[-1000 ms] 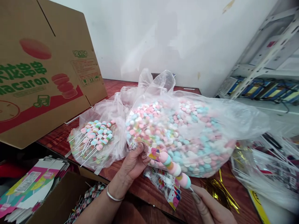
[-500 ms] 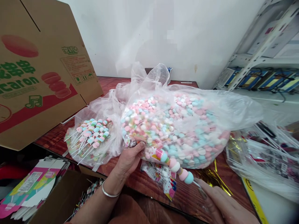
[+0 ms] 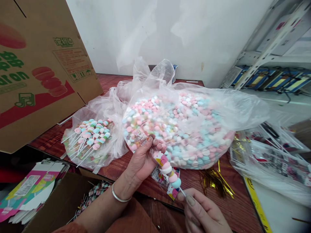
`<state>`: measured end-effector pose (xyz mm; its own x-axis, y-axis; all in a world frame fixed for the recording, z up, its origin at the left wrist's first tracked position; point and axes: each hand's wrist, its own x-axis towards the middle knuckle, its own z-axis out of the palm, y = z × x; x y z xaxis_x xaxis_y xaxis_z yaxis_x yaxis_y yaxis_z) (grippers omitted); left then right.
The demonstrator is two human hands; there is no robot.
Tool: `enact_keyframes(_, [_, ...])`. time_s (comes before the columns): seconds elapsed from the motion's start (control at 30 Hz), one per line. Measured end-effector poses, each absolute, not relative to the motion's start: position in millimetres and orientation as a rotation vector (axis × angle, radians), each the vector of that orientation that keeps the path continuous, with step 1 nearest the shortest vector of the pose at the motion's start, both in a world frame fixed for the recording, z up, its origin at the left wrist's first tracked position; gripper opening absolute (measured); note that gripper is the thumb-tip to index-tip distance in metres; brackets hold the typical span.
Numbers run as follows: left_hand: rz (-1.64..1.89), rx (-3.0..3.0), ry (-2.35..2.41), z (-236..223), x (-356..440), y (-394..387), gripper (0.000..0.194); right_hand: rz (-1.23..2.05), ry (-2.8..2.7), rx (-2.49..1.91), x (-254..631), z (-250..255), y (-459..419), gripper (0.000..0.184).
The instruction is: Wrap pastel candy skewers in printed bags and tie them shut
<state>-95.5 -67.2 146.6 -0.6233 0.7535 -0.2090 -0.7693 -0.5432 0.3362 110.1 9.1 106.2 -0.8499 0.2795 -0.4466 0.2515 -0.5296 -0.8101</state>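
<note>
My left hand (image 3: 142, 161), with a bracelet at the wrist, pinches a clear printed plastic wrapper (image 3: 158, 157). In my right hand (image 3: 201, 208), the thumb and fingers are closed on the white stick of a marshmallow skewer (image 3: 173, 178). The skewer slants up and left, its pink, white and blue sweets showing below my left hand. Its upper end is partly inside the wrapper. Below it, a second printed wrapper (image 3: 173, 191) lies on the table. Right behind my hands is a large clear bag (image 3: 206, 142) full of pastel marshmallows.
Finished skewers (image 3: 93, 132) lie on a smaller plastic bag at left. A tall cardboard box (image 3: 48, 42) stands behind them. Folded printed cartons (image 3: 31, 187) and an open box of wrapped sweets (image 3: 97, 192) sit lower left. Gold ties (image 3: 217, 183) and packed wrappers (image 3: 272, 158) are at right.
My right hand has moved left and closer to my left hand, bringing the skewer with it. The skewer sits further up towards the left hand and wrapper. The view has shifted slightly.
</note>
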Motion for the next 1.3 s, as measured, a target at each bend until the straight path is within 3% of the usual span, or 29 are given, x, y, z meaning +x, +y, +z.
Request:
enact_keyframes(0.07, [2.179,-0.079,0.462,149,-95,-64,0.013,2.71,-1.316,-0.842,105,101,0,0.047])
enact_keyframes(0.13, [2.164,-0.117,0.451,150,-94,-60,0.01,2.555,-1.357,-0.849,103,100,-5,0.044])
enact_keyframes(0.33, [2.101,-0.18,0.474,152,-90,-55,0.014,1.491,-1.964,-0.757,105,101,-7,0.021])
enact_keyframes(0.43, [2.099,-0.175,0.52,150,-87,-53,0.008,1.195,-2.081,-0.659,105,100,-4,0.011])
enact_keyframes(0.53, [2.098,-0.187,0.525,148,-84,-52,0.005,1.27,-2.097,-0.69,101,103,-2,0.015])
enact_keyframes(0.67, [2.102,-0.146,0.498,148,-80,-53,0.01,2.071,-1.774,-0.866,92,110,-4,0.04])
enact_keyframes(0.73, [2.106,-0.126,0.504,148,-79,-53,0.012,2.465,-1.46,-0.885,88,112,-6,0.044])
enact_keyframes(0.8, [2.103,-0.13,0.529,149,-78,-52,0.012,2.591,-1.32,-0.858,85,111,-9,0.043])
enact_keyframes(0.87, [2.1,-0.14,0.568,149,-78,-51,0.013,2.375,-1.489,-0.829,85,109,-11,0.04])
enact_keyframes(1.03, [2.1,-0.194,0.631,150,-75,-47,0.014,1.126,-2.122,-0.572,89,97,-9,0.017])
enact_keyframes(1.13, [2.084,-0.209,0.658,149,-73,-46,0.017,0.664,-2.204,-0.454,90,94,-6,0.008])
enact_keyframes(1.2, [2.075,-0.198,0.668,147,-70,-45,0.021,0.673,-2.191,-0.486,89,95,-5,0.008])
enact_keyframes(1.3, [2.062,-0.169,0.632,146,-67,-44,0.025,1.397,-2.053,-0.675,84,101,-4,0.027])
